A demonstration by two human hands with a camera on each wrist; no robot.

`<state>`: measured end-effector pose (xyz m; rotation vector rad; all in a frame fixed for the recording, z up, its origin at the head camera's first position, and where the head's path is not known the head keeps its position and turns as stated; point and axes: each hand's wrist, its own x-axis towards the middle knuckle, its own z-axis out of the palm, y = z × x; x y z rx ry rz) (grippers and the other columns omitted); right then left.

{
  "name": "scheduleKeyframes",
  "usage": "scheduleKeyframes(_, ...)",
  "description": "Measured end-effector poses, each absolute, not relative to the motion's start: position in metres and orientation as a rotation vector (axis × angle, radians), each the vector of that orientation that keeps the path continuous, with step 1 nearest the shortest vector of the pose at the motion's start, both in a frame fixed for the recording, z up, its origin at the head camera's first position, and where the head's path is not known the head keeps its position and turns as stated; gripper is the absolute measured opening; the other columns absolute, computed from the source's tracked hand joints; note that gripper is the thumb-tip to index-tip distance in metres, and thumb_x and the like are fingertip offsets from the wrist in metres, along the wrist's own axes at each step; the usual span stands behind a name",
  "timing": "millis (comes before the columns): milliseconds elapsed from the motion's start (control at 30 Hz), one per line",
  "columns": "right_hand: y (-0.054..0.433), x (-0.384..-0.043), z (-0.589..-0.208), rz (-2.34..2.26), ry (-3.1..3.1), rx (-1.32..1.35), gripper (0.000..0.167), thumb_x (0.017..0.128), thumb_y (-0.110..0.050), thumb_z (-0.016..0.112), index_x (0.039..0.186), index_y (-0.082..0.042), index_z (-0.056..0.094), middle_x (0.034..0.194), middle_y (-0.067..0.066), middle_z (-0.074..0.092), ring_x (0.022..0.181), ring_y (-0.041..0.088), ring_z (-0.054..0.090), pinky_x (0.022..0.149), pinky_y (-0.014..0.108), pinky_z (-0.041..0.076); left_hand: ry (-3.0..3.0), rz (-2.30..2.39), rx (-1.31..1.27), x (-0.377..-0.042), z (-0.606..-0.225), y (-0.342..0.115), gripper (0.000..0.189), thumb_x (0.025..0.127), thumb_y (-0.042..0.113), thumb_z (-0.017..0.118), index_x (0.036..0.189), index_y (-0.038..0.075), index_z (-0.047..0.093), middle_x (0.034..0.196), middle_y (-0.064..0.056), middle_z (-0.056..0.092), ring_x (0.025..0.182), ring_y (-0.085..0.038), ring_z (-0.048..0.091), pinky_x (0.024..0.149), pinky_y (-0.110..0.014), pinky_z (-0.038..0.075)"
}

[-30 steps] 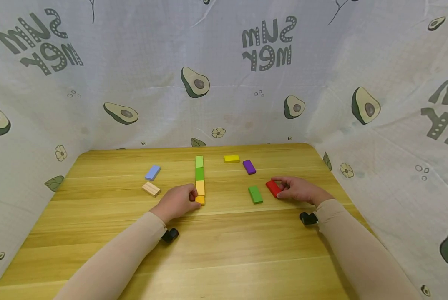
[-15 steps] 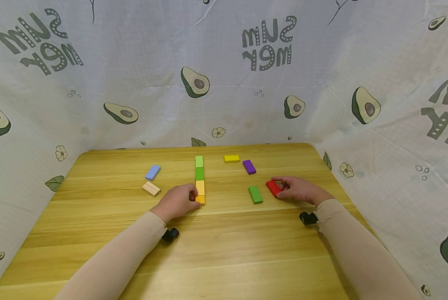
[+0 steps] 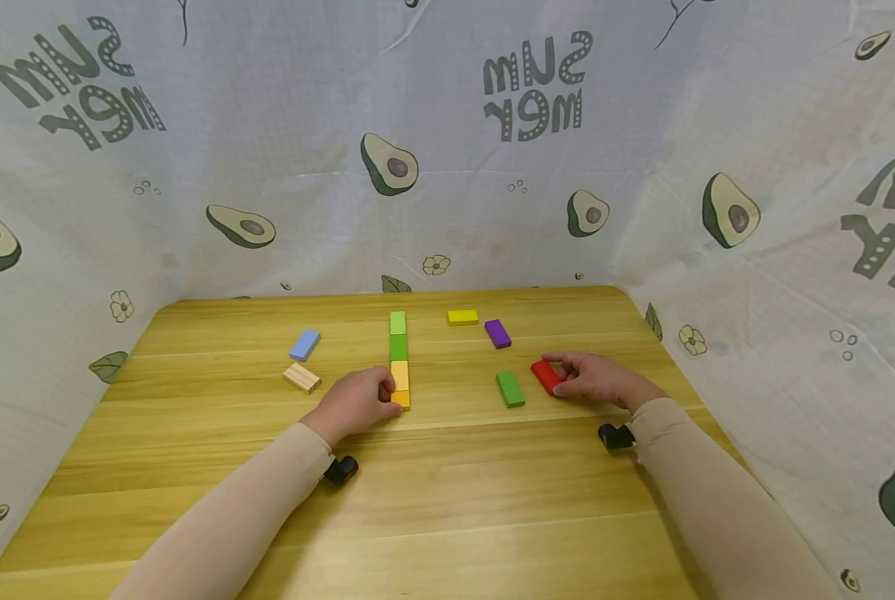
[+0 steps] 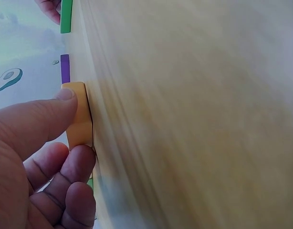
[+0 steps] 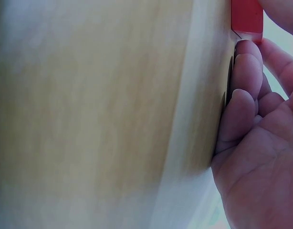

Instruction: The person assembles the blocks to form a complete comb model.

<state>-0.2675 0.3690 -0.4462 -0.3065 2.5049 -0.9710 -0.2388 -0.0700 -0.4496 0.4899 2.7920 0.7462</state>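
Observation:
A straight row of small flat blocks runs toward the back of the table: light green (image 3: 398, 322), green (image 3: 398, 347), light orange (image 3: 400, 375) and darker orange at the near end. My left hand (image 3: 353, 405) pinches the near orange block (image 4: 81, 114), thumb on its near end and fingers along its left side. To the right, a red block (image 3: 544, 376) lies tilted on the table, and my right hand (image 3: 601, 380) grips it by its ends between thumb and forefinger. In the right wrist view, the red block (image 5: 247, 18) is cut off by the top edge.
Left of the row lie a blue block (image 3: 305, 345) and a plain wood block (image 3: 302, 377). Between the row and my right hand are a yellow block (image 3: 462, 317), a purple block (image 3: 497, 334) and another green block (image 3: 511, 389). Printed cloth (image 3: 477, 225) encloses the wooden table (image 3: 447, 508).

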Motion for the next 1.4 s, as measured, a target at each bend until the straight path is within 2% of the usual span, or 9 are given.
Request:
scheduleKeyframes(467, 0.37, -0.268, -0.446, -0.949, 2.515, -0.312, 0.075, 0.094, -0.02, 0.079, 0.157, 0.001, 0.044, 0.112, 0.014, 0.06, 0.098, 0.024, 0.052, 0.085, 0.034, 0.045, 2.787, 0.762, 0.48, -0.239, -0.449, -0.07, 0.032, 0.089, 0.034, 0.086, 0.098, 0.016, 0.061, 0.089, 0.003, 0.062, 0.079, -0.015, 0.055, 0.075, -0.032, 0.045)
scheduleKeyframes(633, 0.37, -0.268, -0.447, -0.954, 2.516, -0.311, 0.076, 0.094, -0.02, 0.079, 0.157, 0.001, 0.044, 0.111, 0.013, 0.06, 0.098, 0.024, 0.052, 0.085, 0.034, 0.045, 2.789, 0.777, 0.485, -0.239, -0.45, -0.075, 0.031, 0.091, 0.038, 0.084, 0.1, 0.017, 0.062, 0.093, 0.002, 0.064, 0.082, -0.017, 0.056, 0.078, -0.034, 0.047)
scheduleKeyframes(733, 0.37, -0.268, -0.447, -0.958, 2.514, -0.308, 0.076, 0.094, -0.02, 0.08, 0.157, 0.001, 0.044, 0.112, 0.013, 0.061, 0.098, 0.024, 0.053, 0.085, 0.034, 0.046, 2.827, 0.758, 0.485, -0.239, -0.448, -0.08, 0.033, 0.093, 0.042, 0.08, 0.109, 0.016, 0.066, 0.105, -0.001, 0.068, 0.092, -0.019, 0.061, 0.085, -0.038, 0.052)
scheduleKeyframes(800, 0.37, -0.268, -0.447, -0.957, 2.514, -0.307, 0.076, 0.094, -0.02, 0.08, 0.157, 0.001, 0.044, 0.112, 0.014, 0.061, 0.098, 0.024, 0.053, 0.085, 0.034, 0.046, 2.857, 0.75, 0.482, -0.239, -0.445, -0.085, 0.039, 0.095, 0.044, 0.078, 0.118, 0.014, 0.067, 0.115, -0.004, 0.07, 0.103, -0.023, 0.065, 0.095, -0.044, 0.053)
scheduleKeyframes(900, 0.369, -0.268, -0.446, -0.964, 2.51, -0.308, 0.076, 0.094, -0.02, 0.079, 0.157, 0.001, 0.043, 0.113, 0.014, 0.061, 0.098, 0.024, 0.053, 0.085, 0.034, 0.046, 2.905, 0.733, 0.484, -0.24, -0.44, -0.093, 0.049, 0.097, 0.043, 0.075, 0.131, 0.009, 0.066, 0.129, -0.011, 0.07, 0.119, -0.03, 0.065, 0.108, -0.054, 0.048)
scheduleKeyframes(1000, 0.369, -0.267, -0.446, -0.966, 2.511, -0.306, 0.076, 0.094, -0.019, 0.079, 0.157, 0.001, 0.044, 0.113, 0.014, 0.061, 0.098, 0.024, 0.053, 0.085, 0.034, 0.046, 2.957, 0.701, 0.469, -0.241, -0.438, -0.104, 0.055, 0.098, 0.041, 0.074, 0.139, 0.006, 0.063, 0.138, -0.015, 0.067, 0.131, -0.036, 0.06, 0.115, -0.061, 0.04)
scheduleKeyframes(1200, 0.37, -0.267, -0.447, -0.95, 2.524, -0.303, 0.076, 0.094, -0.021, 0.08, 0.157, 0.0, 0.044, 0.114, 0.015, 0.062, 0.099, 0.023, 0.055, 0.087, 0.033, 0.047, 3.01, 0.668, 0.376, -0.244, -0.433, -0.129, 0.06, 0.099, 0.042, 0.072, 0.145, 0.006, 0.058, 0.151, -0.021, 0.057, 0.146, -0.046, 0.046, 0.116, -0.069, 0.031)
scheduleKeyframes(1400, 0.37, -0.268, -0.447, -0.948, 2.521, -0.298, 0.077, 0.093, -0.021, 0.08, 0.157, 0.0, 0.044, 0.116, 0.015, 0.062, 0.102, 0.025, 0.055, 0.088, 0.033, 0.047, 3.001, 0.664, 0.252, -0.249, -0.433, -0.154, 0.064, 0.099, 0.04, 0.072, 0.149, 0.004, 0.054, 0.157, -0.026, 0.05, 0.145, -0.053, 0.041, 0.113, -0.074, 0.028)
